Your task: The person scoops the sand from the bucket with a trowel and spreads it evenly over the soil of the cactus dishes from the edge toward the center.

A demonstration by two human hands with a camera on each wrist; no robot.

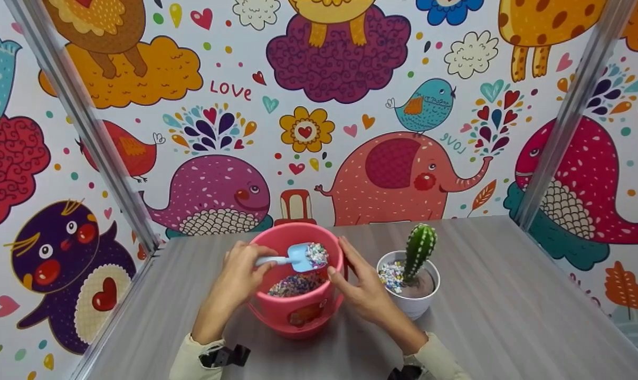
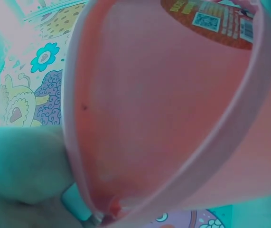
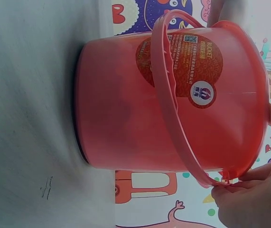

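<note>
A pink plastic bucket [image 1: 297,311] with a lowered handle stands on the grey table [image 1: 508,316]; coloured pebbles [image 1: 296,285] lie in its bottom. My left hand [image 1: 242,274] grips the handle of a small blue scoop [image 1: 300,257], which is heaped with pebbles and held above the bucket's mouth. My right hand [image 1: 358,282] rests against the bucket's right rim, fingers fairly straight. In the right wrist view the bucket [image 3: 173,99] fills the frame, with the fingers [image 3: 249,190] at its rim. The left wrist view shows only the bucket's wall and handle [image 2: 173,109] up close.
Just right of the bucket a white pot [image 1: 411,301] holds a green cactus [image 1: 419,250], with some pebbles [image 1: 391,275] on its soil. Cartoon-animal walls enclose the table on three sides, with metal posts [image 1: 86,126] at the corners.
</note>
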